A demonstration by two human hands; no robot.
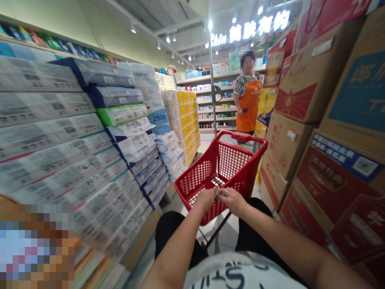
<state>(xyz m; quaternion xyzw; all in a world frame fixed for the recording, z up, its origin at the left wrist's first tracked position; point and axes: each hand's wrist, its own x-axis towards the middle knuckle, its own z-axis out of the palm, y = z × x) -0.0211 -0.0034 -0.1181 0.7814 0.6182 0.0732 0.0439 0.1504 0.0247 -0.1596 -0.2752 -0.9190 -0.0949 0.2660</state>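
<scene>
My left hand (207, 199) and my right hand (233, 200) meet in front of me, fingers closed and fingertips together. Whatever is between the fingertips, if anything, is too small to make out. Both hands overlap the near rim of a red plastic shopping cart (207, 170); whether they touch it I cannot tell. The cart has a perforated basket, tilted in view, with its handle at the far end. No goods show inside the visible part of the basket.
Stacked packs of tissue paper (45, 132) line the left, with yellow packs (188, 120) beyond. Cardboard cartons (293, 100) rise close on the right. A person in an orange apron (249, 106) stands ahead, near a metal pole (211, 72) and stocked shelves (203, 82).
</scene>
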